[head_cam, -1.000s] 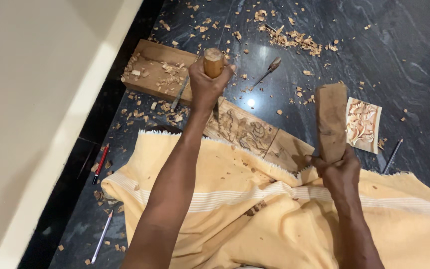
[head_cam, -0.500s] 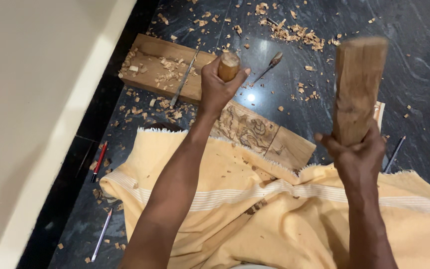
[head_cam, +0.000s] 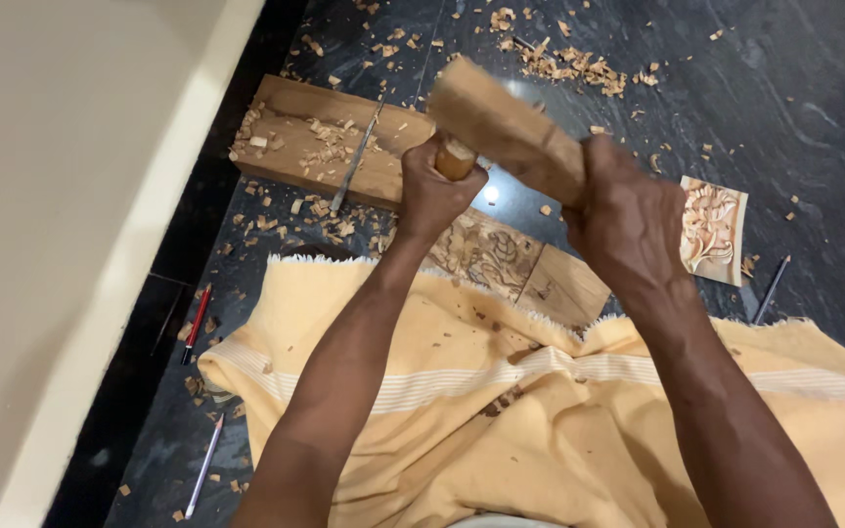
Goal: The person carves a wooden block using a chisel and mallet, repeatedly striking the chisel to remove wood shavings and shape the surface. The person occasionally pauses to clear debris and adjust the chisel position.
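Observation:
My left hand point(head_cam: 434, 196) grips a chisel by its round wooden handle point(head_cam: 456, 156), held upright over a carved wooden panel point(head_cam: 501, 262) lying on the dark floor. My right hand point(head_cam: 628, 210) grips a wooden block mallet point(head_cam: 501, 122), which is swung down and left so that its blurred end meets the top of the chisel handle. The chisel blade is hidden behind my left hand. The panel's near end is covered by the yellow cloth point(head_cam: 540, 420) over my lap.
A long plank point(head_cam: 295, 137) with wood chips and a thin metal tool point(head_cam: 354, 161) lies behind the panel. A small carved tile point(head_cam: 711, 230) sits right, a pencil point(head_cam: 770, 289) beside it. A red pencil point(head_cam: 196, 323) and another pencil point(head_cam: 204, 464) lie left, by a pale wall point(head_cam: 70, 196).
My right hand raised the mallet high, then swung it down and left onto the chisel handle. My left hand stayed on the chisel over the panel.

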